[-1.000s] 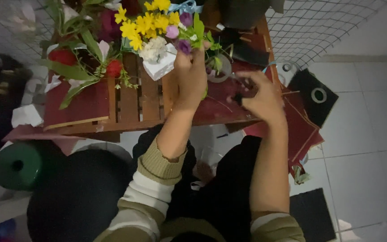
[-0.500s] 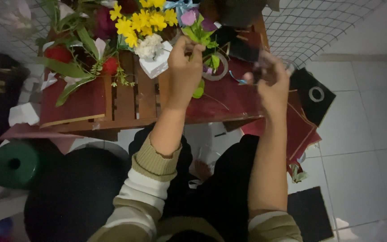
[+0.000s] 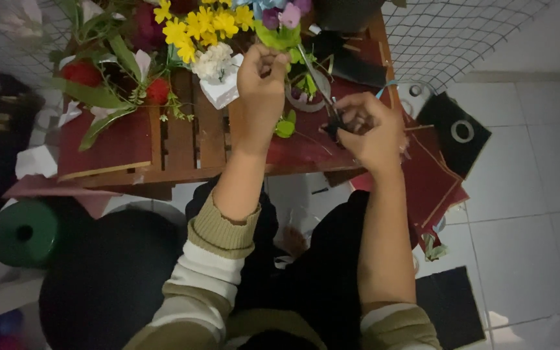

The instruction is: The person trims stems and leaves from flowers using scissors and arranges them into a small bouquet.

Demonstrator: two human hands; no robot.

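Note:
My left hand is raised over the small wooden table, fingers pinched on a green-leaved flower stem with purple blooms at its top. My right hand grips black-handled scissors, whose blades point up toward the stem just right of my left hand. A small green leaf lies on the red sheet below my left hand.
Yellow flowers, a white bloom and red flowers crowd the table's far side. A tape roll sits behind the scissors. Red and black sheets hang off the right. A green roll lies on the floor at left.
My left hand has lifted the stem higher toward the flowers. My right hand moved left with the scissors, bringing the blades up next to the stem.

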